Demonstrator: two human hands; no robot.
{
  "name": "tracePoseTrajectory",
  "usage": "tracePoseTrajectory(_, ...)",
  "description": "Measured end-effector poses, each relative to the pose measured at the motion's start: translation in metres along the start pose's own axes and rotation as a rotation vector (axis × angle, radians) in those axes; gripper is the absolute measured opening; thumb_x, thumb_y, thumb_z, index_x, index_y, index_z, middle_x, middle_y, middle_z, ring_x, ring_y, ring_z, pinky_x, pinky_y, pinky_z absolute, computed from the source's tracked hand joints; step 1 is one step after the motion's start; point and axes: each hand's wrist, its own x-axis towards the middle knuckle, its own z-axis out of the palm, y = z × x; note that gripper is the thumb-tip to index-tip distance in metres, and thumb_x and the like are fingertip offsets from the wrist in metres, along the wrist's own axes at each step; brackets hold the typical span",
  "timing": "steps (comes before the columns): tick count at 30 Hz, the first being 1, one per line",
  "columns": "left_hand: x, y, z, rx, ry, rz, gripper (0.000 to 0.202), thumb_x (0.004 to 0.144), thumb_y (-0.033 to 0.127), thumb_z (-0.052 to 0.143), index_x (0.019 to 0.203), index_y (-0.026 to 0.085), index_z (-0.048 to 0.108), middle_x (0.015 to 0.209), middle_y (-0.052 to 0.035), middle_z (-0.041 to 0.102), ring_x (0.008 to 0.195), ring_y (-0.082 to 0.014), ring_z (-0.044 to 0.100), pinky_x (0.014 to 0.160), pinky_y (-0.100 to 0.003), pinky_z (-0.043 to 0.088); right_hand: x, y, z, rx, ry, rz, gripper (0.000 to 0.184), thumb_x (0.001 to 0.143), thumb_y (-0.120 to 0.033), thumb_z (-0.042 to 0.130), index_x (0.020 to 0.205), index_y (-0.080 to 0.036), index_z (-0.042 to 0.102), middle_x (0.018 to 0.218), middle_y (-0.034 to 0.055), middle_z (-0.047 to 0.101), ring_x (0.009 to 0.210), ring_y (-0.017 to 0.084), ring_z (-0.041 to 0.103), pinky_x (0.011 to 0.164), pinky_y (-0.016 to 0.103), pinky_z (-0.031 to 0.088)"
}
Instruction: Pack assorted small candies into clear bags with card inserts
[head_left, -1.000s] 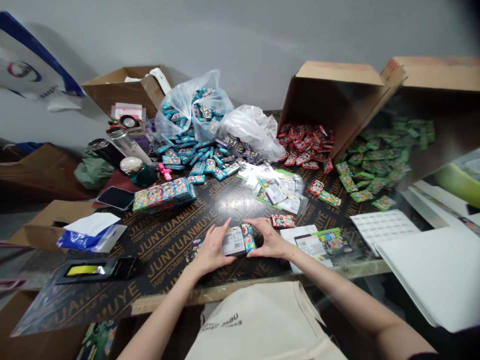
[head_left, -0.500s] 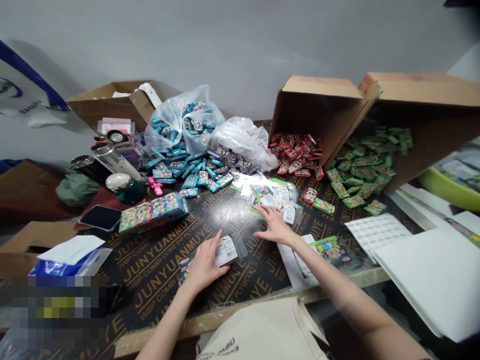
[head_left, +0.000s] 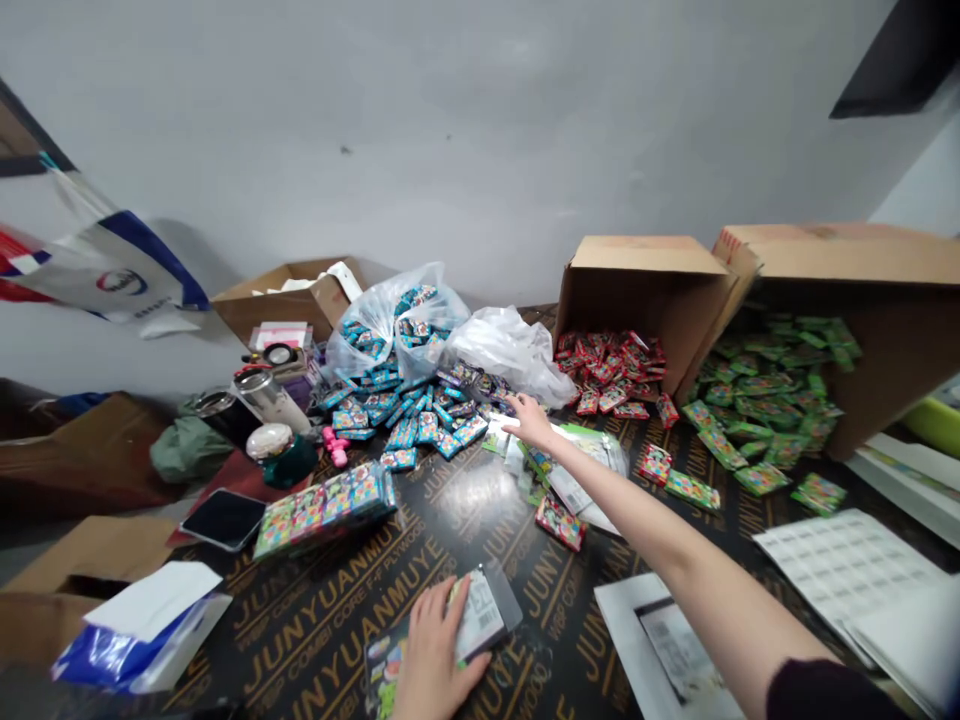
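My left hand [head_left: 439, 650] lies flat with fingers out on a clear plastic pouch [head_left: 484, 612] that has a white label and a colourful print. My right hand [head_left: 531, 422] is stretched forward over the pile of small purple packets [head_left: 474, 380], its fingers apart and nothing visible in them; whether the fingertips touch a packet I cannot tell. Beneath the right wrist and forearm is a loose stack of printed pouches [head_left: 600, 450]. A red packet [head_left: 561, 522] rests at the stack's near edge. Blue packets [head_left: 427, 428] are heaped left of the right hand.
Cardboard boxes on their sides spill red packets [head_left: 611, 370] and green packets [head_left: 772, 390]. A clear bag [head_left: 442, 305] holds blue packets, beside a white plastic bag [head_left: 514, 350]. At left are a wrapped block of packets [head_left: 326, 510], a phone [head_left: 223, 518] and metal flasks [head_left: 270, 400].
My right hand has moved from the pouch stack forward to the purple packets. A red packet now shows at the stack's near edge. My left hand stays on its pouch; the view has tilted up.
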Motion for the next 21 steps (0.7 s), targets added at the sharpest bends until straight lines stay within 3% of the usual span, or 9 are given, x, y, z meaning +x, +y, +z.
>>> tracePoseTrajectory(4,0.005,-0.015,0.015,0.039,0.032,0.018,0.082,0.051,0.038,0.07,0.128,0.025,0.044,0.126,-0.0121,0.05,0.115,-0.0344,0.043,0.097,-0.047,0.032,0.047,0.002,0.01,0.024,-0.013,0.083,0.053,0.075,-0.034,0.062,0.122,-0.019,0.044,0.113,0.0176,0.051,0.105,0.029,0.048,0.084,0.041,0.038)
tracePoseTrajectory(8,0.006,-0.023,0.023,0.042,0.055,0.035,0.083,0.05,0.042,0.071,0.128,0.028,0.045,0.124,-0.0113,0.052,0.113,-0.0347,0.045,0.096,-0.048,0.034,0.056,0.01,0.013,0.111,0.002,0.075,0.039,0.076,-0.022,0.059,0.114,-0.017,0.052,0.109,0.0167,0.054,0.105,0.027,0.048,0.084,0.037,0.038)
tracePoseTrajectory(12,0.002,-0.018,0.016,-0.017,0.005,0.01,0.085,0.052,0.036,0.071,0.131,0.028,0.04,0.129,-0.0108,0.048,0.117,-0.0343,0.042,0.098,-0.047,0.033,0.052,0.017,0.0,0.275,0.019,-0.001,0.028,0.081,-0.017,0.046,0.107,-0.015,0.057,0.1,0.0121,0.058,0.099,0.022,0.052,0.087,0.032,0.038)
tracePoseTrajectory(17,0.009,-0.001,-0.008,-0.218,0.029,-0.062,0.077,0.054,0.04,0.072,0.126,0.027,0.046,0.128,-0.0107,0.048,0.119,-0.0332,0.04,0.101,-0.052,0.026,0.003,0.005,-0.009,0.538,-0.145,-0.12,0.03,0.087,-0.033,0.037,0.094,-0.014,0.059,0.071,0.0025,0.059,0.067,0.015,0.058,0.064,0.028,0.048)
tracePoseTrajectory(21,0.033,0.024,-0.044,-0.678,0.19,-0.214,0.057,0.068,0.044,0.061,0.119,0.02,0.053,0.122,-0.0111,0.054,0.113,-0.0261,0.047,0.097,-0.043,0.035,-0.068,-0.02,-0.01,0.703,-0.393,-0.21,0.04,0.087,-0.046,0.036,0.081,-0.015,0.06,0.071,0.0011,0.059,0.063,0.012,0.057,0.057,0.024,0.048)
